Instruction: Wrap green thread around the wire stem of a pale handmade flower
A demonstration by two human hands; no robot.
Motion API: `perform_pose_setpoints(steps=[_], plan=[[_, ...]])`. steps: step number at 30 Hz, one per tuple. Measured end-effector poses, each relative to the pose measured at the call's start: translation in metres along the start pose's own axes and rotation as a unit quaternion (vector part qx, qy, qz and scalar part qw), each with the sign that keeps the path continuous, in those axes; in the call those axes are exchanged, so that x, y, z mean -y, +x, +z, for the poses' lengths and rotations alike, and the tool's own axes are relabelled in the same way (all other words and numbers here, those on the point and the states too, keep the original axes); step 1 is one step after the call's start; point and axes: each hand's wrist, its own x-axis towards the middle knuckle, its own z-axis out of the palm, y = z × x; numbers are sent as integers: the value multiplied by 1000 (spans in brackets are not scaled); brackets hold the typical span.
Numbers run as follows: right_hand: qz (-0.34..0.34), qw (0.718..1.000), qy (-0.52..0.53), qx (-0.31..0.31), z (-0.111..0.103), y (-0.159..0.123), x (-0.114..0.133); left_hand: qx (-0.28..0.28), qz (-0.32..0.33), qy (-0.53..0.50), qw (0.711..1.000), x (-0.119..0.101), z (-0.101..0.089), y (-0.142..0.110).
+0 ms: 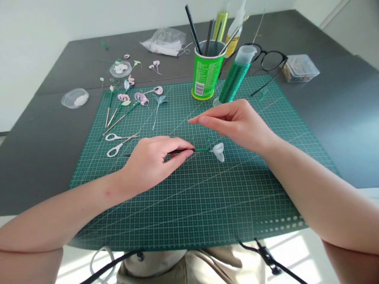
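Note:
My left hand pinches a thin dark hair stick between thumb and fingers, level above the mat. Green thread wraps the stick's right end, where a pale white flower is fixed. My right hand hovers up and to the right of the flower, thumb and forefinger pressed together. Whatever it pinches is too fine to make out. Behind that hand a spool of green thread stands tilted. White-handled scissors lie left of my left hand.
A green cutting mat covers the near table. Wrapped flower sticks and a blue flower on wire lie back left. A green can holds dark sticks. Eyeglasses, a clear box and petal dishes stand around.

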Motion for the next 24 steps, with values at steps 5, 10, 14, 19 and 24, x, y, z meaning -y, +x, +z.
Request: perform_pose_setpoints(steps=[5,10,14,19,24], plan=[[-5,1000,-9,17,0,-1,2,9,0,17,1000,4,3,0],[-8,999,-3,31,0,-1,0,20,-12,-5,1000,4,2,0],[-11,999,-3,36,0,0,-1,26,-29,-24,999,2,0,1],[11,999,-5,31,-1,-1,1,23,-69,-26,997,0,-1,1],[17,999,18,48,-2,-2,2,23,-58,-27,998,-2,-3,0]])
